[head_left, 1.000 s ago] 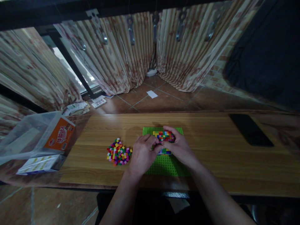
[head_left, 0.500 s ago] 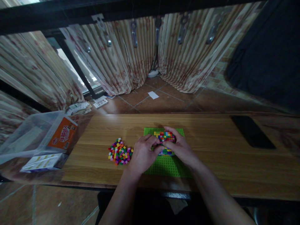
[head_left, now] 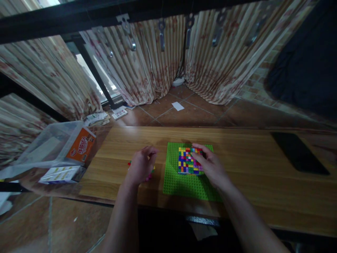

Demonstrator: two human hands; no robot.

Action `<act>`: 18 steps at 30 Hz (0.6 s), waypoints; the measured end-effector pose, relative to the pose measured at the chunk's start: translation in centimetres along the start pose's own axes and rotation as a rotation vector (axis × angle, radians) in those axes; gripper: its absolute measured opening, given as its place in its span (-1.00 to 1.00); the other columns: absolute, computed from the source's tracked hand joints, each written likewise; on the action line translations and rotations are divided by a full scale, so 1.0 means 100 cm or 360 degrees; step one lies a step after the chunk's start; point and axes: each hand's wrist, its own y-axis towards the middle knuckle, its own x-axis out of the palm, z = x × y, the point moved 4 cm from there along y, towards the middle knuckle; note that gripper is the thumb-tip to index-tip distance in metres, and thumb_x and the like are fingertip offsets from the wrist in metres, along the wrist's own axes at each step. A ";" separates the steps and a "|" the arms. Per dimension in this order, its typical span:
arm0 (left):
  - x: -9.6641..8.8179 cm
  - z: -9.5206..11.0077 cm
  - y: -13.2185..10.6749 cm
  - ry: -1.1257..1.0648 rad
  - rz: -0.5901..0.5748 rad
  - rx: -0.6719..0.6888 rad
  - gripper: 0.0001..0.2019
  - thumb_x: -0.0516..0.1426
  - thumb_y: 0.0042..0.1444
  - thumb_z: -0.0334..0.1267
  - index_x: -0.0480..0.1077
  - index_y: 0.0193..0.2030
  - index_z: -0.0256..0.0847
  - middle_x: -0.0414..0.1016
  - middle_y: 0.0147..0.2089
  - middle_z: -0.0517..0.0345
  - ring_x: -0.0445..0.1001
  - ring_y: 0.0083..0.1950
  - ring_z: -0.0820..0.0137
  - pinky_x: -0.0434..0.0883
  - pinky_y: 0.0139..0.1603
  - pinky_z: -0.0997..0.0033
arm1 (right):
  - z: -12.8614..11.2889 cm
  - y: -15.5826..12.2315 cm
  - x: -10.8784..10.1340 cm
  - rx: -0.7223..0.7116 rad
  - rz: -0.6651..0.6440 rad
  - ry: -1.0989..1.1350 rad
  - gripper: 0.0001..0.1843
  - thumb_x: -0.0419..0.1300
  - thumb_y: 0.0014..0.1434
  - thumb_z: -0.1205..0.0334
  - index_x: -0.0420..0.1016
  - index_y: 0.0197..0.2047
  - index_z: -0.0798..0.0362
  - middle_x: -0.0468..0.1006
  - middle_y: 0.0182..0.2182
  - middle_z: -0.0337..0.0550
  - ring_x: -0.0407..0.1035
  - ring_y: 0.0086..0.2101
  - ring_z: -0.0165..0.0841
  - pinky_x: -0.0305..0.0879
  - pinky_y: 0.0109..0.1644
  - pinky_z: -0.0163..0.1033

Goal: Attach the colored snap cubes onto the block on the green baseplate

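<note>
A green studded baseplate (head_left: 173, 184) lies on the wooden table, carrying a rectangular block of multicoloured toy bricks (head_left: 185, 163). My right hand (head_left: 212, 167) grips the block around its right side, with the thumb over its top and the fingers at the far edge. Left of the baseplate, my left hand (head_left: 140, 165) hovers over the loose bricks (head_left: 149, 176) and hides most of them. Its fingers are curled together, and whatever may be between them does not show.
On the wooden table (head_left: 247, 186) a black phone-like slab (head_left: 299, 153) lies at the right. A clear plastic bin (head_left: 56, 140) with an orange label and a white carton (head_left: 62, 174) sit beyond the left edge. Striped curtains (head_left: 158, 70) hang behind.
My left hand has left the brick block and moved left over the loose bricks. My right hand stays at the block's right side. The view has shifted slightly.
</note>
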 end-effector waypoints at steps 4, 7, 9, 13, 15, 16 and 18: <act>-0.006 -0.011 -0.005 0.0046 -0.0099 -0.0118 -0.87 0.09 0.07 -0.42 0.47 -0.36 -0.22 0.54 -0.39 0.16 0.47 -0.35 0.42 0.37 -0.25 0.45 | 0.000 0.001 0.000 -0.0025 0.0011 -0.0090 -0.46 0.28 -0.02 -0.07 0.50 0.03 -0.05 0.61 -0.15 -0.12 0.51 -0.21 -0.19 0.45 -0.16 -0.08; -0.006 -0.013 -0.009 0.0056 -0.0236 -0.0152 -0.88 0.11 0.02 -0.43 0.47 -0.37 -0.21 0.54 -0.37 0.16 0.49 -0.32 0.41 0.38 -0.23 0.45 | -0.001 0.000 -0.001 -0.0044 0.0011 -0.0096 -0.45 0.28 -0.02 -0.08 0.50 0.03 -0.04 0.62 -0.18 -0.13 0.51 -0.23 -0.21 0.44 -0.15 -0.08; -0.006 -0.012 -0.012 0.0103 -0.0304 -0.0132 -0.87 0.12 -0.02 -0.46 0.47 -0.37 -0.20 0.54 -0.34 0.15 0.49 -0.31 0.41 0.38 -0.25 0.46 | -0.002 0.000 -0.001 -0.0057 0.0023 -0.0088 -0.45 0.30 -0.03 -0.07 0.51 0.01 -0.03 0.62 -0.18 -0.13 0.51 -0.24 -0.22 0.44 -0.14 -0.08; -0.004 -0.005 -0.015 0.0266 -0.0357 -0.0084 -0.86 0.14 -0.11 -0.52 0.45 -0.49 -0.19 0.51 -0.32 0.10 0.48 -0.31 0.37 0.36 -0.27 0.43 | 0.000 0.001 -0.002 -0.0021 0.0036 -0.0064 -0.46 0.32 -0.05 -0.07 0.52 -0.01 -0.04 0.61 -0.20 -0.14 0.51 -0.25 -0.21 0.45 -0.20 -0.10; -0.003 -0.002 -0.016 0.0337 -0.0363 -0.0066 -0.85 0.16 -0.13 -0.53 0.44 -0.52 -0.19 0.50 -0.34 0.09 0.48 -0.29 0.34 0.35 -0.26 0.40 | 0.002 0.001 -0.002 -0.0009 0.0024 -0.0062 -0.46 0.32 -0.04 -0.06 0.51 0.01 -0.05 0.62 -0.23 -0.14 0.51 -0.27 -0.21 0.45 -0.24 -0.11; -0.002 -0.001 -0.016 0.0369 -0.0368 -0.0066 -0.86 0.17 -0.13 -0.52 0.44 -0.52 -0.19 0.50 -0.34 0.08 0.48 -0.28 0.33 0.35 -0.26 0.39 | 0.003 0.001 -0.002 -0.0007 0.0016 -0.0065 -0.46 0.32 -0.04 -0.06 0.51 0.02 -0.06 0.62 -0.23 -0.15 0.51 -0.28 -0.21 0.46 -0.25 -0.11; 0.000 0.000 -0.016 0.0419 -0.0371 -0.0090 -0.86 0.17 -0.11 -0.51 0.44 -0.53 -0.19 0.49 -0.35 0.07 0.47 -0.29 0.31 0.34 -0.26 0.38 | 0.003 0.001 -0.002 -0.0008 0.0009 -0.0079 -0.45 0.32 -0.03 -0.07 0.51 0.03 -0.06 0.62 -0.24 -0.15 0.52 -0.30 -0.21 0.46 -0.27 -0.12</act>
